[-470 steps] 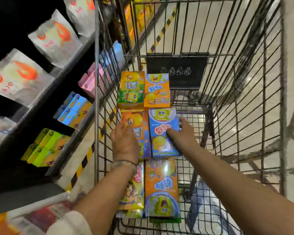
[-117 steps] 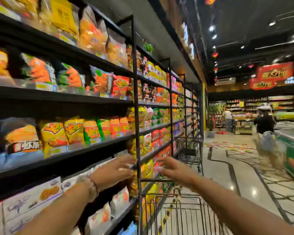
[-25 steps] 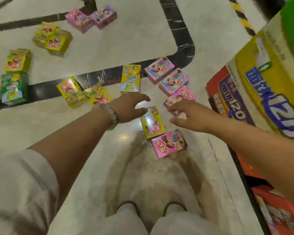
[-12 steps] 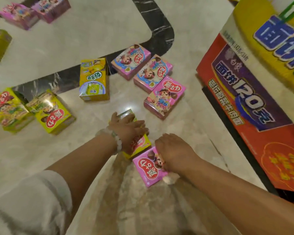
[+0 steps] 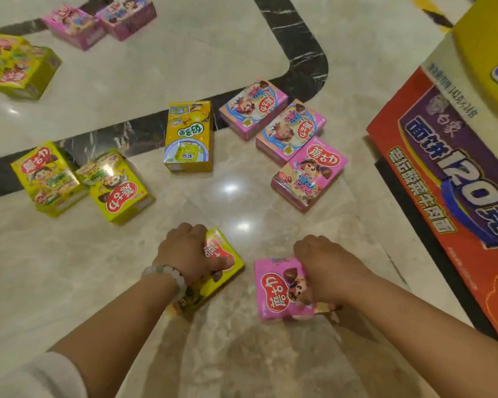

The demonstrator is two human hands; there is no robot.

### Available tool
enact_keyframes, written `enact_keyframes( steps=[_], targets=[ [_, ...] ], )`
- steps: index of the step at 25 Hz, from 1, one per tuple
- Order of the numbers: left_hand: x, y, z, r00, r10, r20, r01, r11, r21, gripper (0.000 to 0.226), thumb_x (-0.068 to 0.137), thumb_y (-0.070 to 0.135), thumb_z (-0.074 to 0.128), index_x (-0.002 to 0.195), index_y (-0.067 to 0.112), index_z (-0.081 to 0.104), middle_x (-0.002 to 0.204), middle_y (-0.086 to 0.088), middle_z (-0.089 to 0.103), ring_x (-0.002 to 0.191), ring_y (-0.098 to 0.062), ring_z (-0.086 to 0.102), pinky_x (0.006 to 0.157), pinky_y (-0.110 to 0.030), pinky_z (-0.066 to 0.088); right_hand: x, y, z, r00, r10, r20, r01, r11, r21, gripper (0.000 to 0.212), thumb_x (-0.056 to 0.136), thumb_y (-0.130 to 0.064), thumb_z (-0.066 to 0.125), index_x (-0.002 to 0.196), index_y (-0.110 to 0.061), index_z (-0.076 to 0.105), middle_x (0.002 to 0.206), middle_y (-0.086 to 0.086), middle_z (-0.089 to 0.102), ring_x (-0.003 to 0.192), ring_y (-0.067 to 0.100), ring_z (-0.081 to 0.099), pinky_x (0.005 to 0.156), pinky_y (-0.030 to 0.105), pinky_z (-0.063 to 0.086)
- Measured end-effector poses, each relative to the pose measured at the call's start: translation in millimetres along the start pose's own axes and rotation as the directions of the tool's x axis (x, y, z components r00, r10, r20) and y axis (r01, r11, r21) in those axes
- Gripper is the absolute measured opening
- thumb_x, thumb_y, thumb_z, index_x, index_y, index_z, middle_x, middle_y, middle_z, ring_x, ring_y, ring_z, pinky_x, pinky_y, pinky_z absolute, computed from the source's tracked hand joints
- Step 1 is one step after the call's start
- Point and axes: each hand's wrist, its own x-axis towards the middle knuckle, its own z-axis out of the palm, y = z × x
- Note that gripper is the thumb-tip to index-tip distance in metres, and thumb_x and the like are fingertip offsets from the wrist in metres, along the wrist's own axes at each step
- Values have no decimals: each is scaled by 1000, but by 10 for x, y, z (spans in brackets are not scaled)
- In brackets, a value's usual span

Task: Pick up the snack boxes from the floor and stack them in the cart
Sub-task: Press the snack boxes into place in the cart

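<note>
1. both hands have closed since half a second ago; left hand (image 5: 189,254) grips the yellow box (image 5: 220,264), right hand (image 5: 322,268) grips the pink box (image 5: 276,291), both low over the floor (image 5: 242,354).
2. boxes look light, stiff, glossy; likely best pinched across the narrow sides; more boxes lie ahead of both hands.

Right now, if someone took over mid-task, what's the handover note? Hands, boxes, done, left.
Left hand: grips a yellow box on the floor.
Right hand: grips a pink box on the floor.
Neither box is clearly lifted yet. The cart is out of view.
Left on the floor: three pink boxes ahead, an orange-yellow box, two yellow boxes to the left, more at the far top left.
Next: lift both, carry to the cart, return for the rest.
</note>
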Motion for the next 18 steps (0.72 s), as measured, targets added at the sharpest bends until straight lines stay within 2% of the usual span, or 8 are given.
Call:
enact_keyframes(
  steps=[2,4,7,9,11,13,16,18],
  targets=[
    [-49,-52,-57,996,-42,-79,21,968,-251,65,64,58,75,104,16,45,90,-4,62,82,-22,62,69,-31,50,29,-1,-40,990,123,61,-135,950,280,64,66,-50,79,103,-17,39,96,-1,51,86,17,51,58,26,35],
    [-82,-62,-117,987,-127,-94,69,883,-464,57,70,46,76,100,14,40,70,-2,65,57,-18,62,54,-30,50,64,-22,-46,971,219,97,-229,733,641,59,69,-50,78,103,-18,42,90,-7,54,77,8,54,56,22,38],
    [-7,-135,-218,939,-339,-58,147,549,-823,58,75,49,71,109,10,46,81,-8,69,69,-24,66,71,-43,57,165,-131,-43,965,255,58,-123,249,961,54,70,-46,78,111,-19,55,101,-4,69,87,12,67,72,24,51],
    [-39,-127,-433,945,-327,29,141,323,-936,46,78,54,65,98,13,61,85,-8,69,79,-26,65,84,-49,54,151,-242,-211,968,251,-32,9,94,996,67,61,-46,83,116,-16,60,102,0,72,94,19,70,83,32,55],
    [-195,-45,-687,964,-226,143,176,134,-975,23,85,32,61,82,12,72,78,-10,66,75,-26,61,83,-50,53,46,-366,-371,960,261,-100,105,-9,994,60,63,-38,79,116,-15,62,103,3,73,95,20,70,86,35,55],
    [-550,36,-1038,963,-187,192,199,23,-980,9,77,12,63,81,9,70,71,-7,68,67,-23,65,74,-43,57,-162,-528,-618,958,269,-97,121,-74,990,53,65,-35,79,112,-18,63,106,5,72,97,20,69,88,39,55],
    [-1191,91,-1757,977,-180,117,125,32,-992,16,71,1,60,86,4,64,74,-6,69,69,-20,66,72,-36,57,-637,-813,-1215,941,325,-93,115,-48,992,83,49,-57,87,119,-24,57,118,4,67,104,23,66,92,45,52],
    [-1625,146,-2350,987,-160,11,21,58,-998,26,82,-1,58,107,0,59,82,-5,71,71,-17,69,68,-33,58,-1020,-973,-1786,936,326,-133,141,-2,990,91,46,-65,83,122,-23,55,118,3,66,104,24,66,92,47,52]
  ],
)
